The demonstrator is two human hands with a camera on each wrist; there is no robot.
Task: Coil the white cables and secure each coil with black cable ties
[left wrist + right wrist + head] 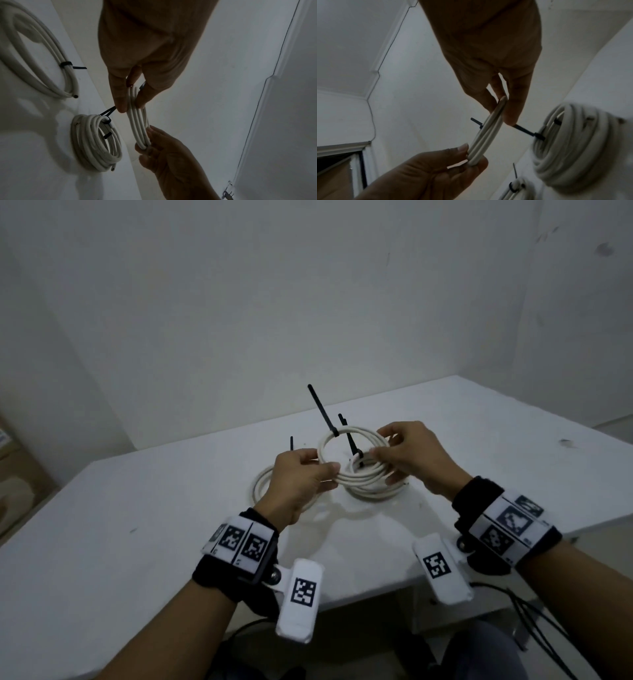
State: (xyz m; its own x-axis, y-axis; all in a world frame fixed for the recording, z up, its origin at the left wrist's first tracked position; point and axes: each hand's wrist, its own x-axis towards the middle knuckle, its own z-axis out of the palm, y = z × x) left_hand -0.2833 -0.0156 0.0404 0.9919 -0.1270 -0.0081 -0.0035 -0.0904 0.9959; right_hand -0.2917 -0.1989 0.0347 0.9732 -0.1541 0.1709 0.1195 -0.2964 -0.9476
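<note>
Both hands hold one white cable coil [346, 455] up above the white table [137, 559]. A black cable tie [320, 412] is wrapped around its far left arc, tail pointing up. My left hand [327, 474] pinches the coil's near left side between thumb and fingers. My right hand [382, 451] pinches its right side. The left wrist view shows the coil [139, 125] edge-on between the left hand [131, 102] and the right hand [147, 142]. In the right wrist view, the coil [486, 129] runs from the right hand [503, 112] to the left hand [471, 155].
A second tied coil [371, 491] lies on the table under the hands, its black tie [350, 440] standing up. A third tied coil [262, 484] lies to the left, partly behind my left hand. The table's front edge is near my wrists; walls stand behind.
</note>
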